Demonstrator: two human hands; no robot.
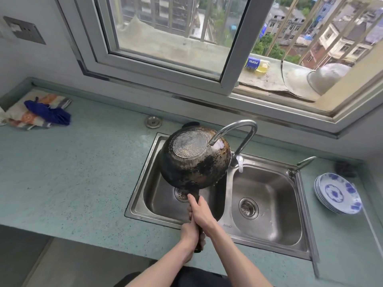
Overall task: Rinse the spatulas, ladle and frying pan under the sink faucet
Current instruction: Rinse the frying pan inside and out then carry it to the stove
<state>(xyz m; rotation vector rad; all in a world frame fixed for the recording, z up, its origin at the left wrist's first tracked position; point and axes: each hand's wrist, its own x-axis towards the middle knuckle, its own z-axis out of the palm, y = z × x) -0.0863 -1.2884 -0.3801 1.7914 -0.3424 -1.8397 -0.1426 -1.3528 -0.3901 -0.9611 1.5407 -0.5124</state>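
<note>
While printed upside down on a bottle out on the sill: PEPSI. Over the sink's left basin, beneath the faucet: frying pan, bottom up. Wrapped around its handle: right hand ahead, left hand behind.

Two bare forearms, no sleeves visible. Left hand and right hand bare: no gloves, rings, watch. Dark clothing at bottom edge.
</note>
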